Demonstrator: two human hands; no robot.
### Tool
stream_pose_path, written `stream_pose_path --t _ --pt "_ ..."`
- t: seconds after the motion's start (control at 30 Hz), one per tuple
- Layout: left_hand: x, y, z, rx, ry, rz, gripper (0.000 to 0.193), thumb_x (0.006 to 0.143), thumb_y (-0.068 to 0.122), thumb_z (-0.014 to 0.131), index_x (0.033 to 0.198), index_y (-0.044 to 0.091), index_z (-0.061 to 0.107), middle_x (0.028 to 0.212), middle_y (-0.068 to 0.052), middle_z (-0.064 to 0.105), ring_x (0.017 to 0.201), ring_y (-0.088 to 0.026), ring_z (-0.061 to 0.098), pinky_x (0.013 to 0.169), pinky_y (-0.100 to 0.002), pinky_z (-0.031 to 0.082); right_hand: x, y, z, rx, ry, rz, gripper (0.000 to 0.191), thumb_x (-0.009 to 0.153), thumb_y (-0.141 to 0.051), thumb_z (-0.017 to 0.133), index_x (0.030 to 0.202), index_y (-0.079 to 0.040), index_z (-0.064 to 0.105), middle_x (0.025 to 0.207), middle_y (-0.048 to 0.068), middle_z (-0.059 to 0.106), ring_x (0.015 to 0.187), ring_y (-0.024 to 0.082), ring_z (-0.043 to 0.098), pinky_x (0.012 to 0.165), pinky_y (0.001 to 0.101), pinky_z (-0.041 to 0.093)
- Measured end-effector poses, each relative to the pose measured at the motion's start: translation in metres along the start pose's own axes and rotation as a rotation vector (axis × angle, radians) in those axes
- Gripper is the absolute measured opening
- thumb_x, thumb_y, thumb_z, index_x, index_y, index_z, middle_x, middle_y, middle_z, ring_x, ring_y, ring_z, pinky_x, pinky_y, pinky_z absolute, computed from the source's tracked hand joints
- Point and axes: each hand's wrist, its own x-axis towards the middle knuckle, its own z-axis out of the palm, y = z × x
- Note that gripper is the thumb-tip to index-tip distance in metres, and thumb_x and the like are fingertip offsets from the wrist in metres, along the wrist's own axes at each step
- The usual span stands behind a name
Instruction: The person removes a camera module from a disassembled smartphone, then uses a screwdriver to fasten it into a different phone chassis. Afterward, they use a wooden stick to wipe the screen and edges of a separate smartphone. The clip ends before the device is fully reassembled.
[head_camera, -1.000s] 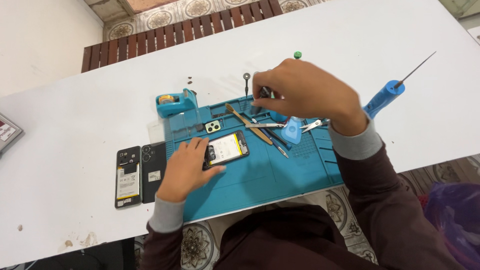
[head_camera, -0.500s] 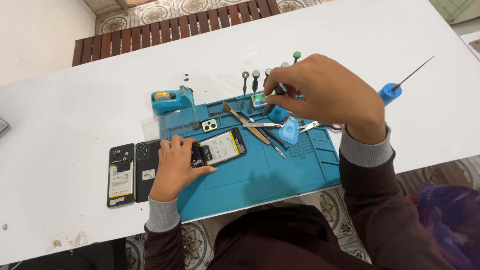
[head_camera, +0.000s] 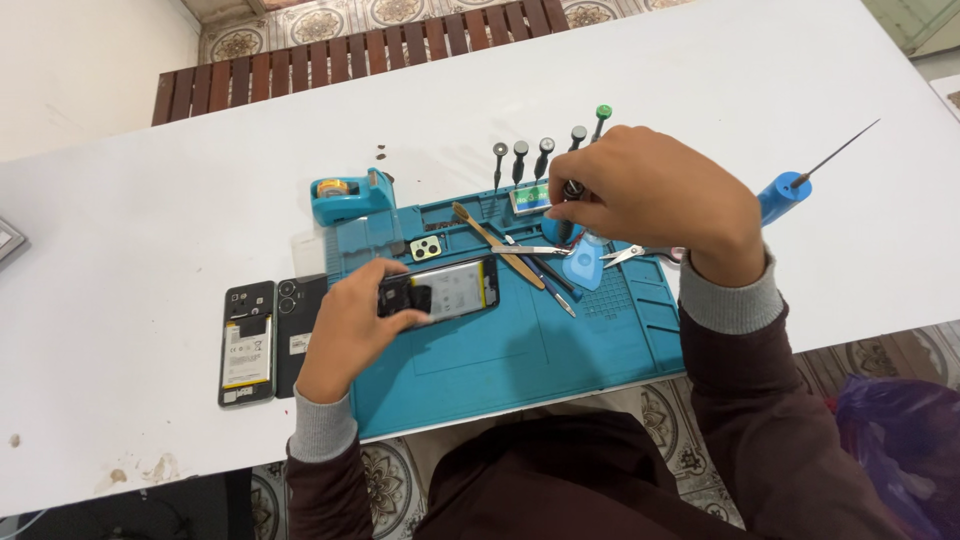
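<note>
right hand (head_camera: 655, 195) now over screwdriver (head_camera: 570, 200), left hand (head_camera: 350, 325) on phone (head_camera: 450, 290)

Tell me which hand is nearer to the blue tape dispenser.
Left. The left hand rests on the opened phone just below the tape dispenser. The right hand is far off to its right, at the row of screwdrivers.
</note>
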Motion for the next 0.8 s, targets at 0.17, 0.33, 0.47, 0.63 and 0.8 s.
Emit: stream_pose_path --t 0.17,0.33,0.47,0.63,0.8 --pt "0.007 0.018 -0.017 -0.192 0.074 0.116 0.05 0.08 0.02 0.086 0.12 0.007 0.06 0.094 -0.011 0.078 0.083 -0.018 0.078 0.069 -0.031 0.059 0.004 0.013 0.016 -0.049 -0.028 0.067 0.012 0.087 -0.014 0.067 0.095 -0.008 0.074 0.073 0.009 0.075 0.063 0.024 0.071 0.065 0.0381 0.055" --pt "0.037 0.009 0.012 -0.479 0.065 0.291 0.037 0.091 0.013 0.08 0.121 0.006 0.061 0.1 -0.008 0.077 0.091 -0.017 0.076 0.079 -0.031 0.061 0.024 0.053 0.049 0.1 -0.219 0.052 0.014 0.088 -0.017 0.07 0.095 -0.006 0.073 0.082 0.011 0.077 0.07 0.024 0.073 0.066 0.0371 0.057" --pt "0.046 -0.002 0.051 -0.556 0.357 0.16 0.03 0.102 0.013 0.074 0.124 0.002 0.056 0.103 -0.01 0.066 0.092 -0.019 0.067 0.081 -0.032 0.059 0.038 0.079 0.081 0.263 -0.157 0.024 0.016 0.088 -0.016 0.071 0.099 -0.004 0.072 0.09 0.012 0.077 0.079 0.024 0.074 0.072 0.0356 0.057" --pt "0.034 -0.01 0.079 -0.513 0.541 0.127 0.084 0.087 0.027 0.084 0.141 0.0 0.025 0.119 -0.017 0.053 0.101 -0.022 0.067 0.083 -0.031 0.06 0.037 0.085 0.103 0.272 -0.136 0.203 0.018 0.093 -0.014 0.065 0.108 -0.006 0.069 0.098 0.011 0.076 0.081 0.026 0.076 0.077 0.0371 0.057" --pt "0.038 -0.014 0.089 -0.507 0.558 0.048 0.084 0.083 0.022 0.084 0.137 0.004 0.023 0.117 -0.013 0.049 0.097 -0.017 0.065 0.076 -0.03 0.061 0.033 0.076 0.106 0.136 -0.044 0.193 0.015 0.092 -0.01 0.062 0.104 -0.005 0.071 0.095 0.012 0.074 0.086 0.028 0.071 0.078 0.0415 0.055"
